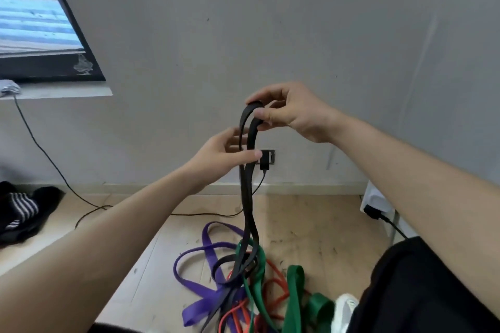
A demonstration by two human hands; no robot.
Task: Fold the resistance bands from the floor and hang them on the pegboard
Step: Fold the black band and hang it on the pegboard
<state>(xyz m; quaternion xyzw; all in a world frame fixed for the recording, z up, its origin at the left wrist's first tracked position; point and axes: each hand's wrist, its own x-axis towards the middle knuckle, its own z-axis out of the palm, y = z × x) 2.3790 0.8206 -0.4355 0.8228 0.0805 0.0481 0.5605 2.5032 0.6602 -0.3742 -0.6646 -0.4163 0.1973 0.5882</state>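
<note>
With the right hand [295, 113] pinching the black band [249, 197] on top and the left hand [227, 153] gripping below, keep strands flat.

Black band [247, 197]: smooth rubber, slight sheen along the top fold. Purple band [208, 247] and green band [295, 292]: flat rubber, matt. Red band [274, 269]: thin, smooth. Floor [319, 224]: pale wood-grain boards, matt, scuffed and speckled. Wall [270, 21]: grey paint, matt, few marks. Socket plate [272, 156]: metallic look. Striped cloth [23, 207]: soft knit.
</note>
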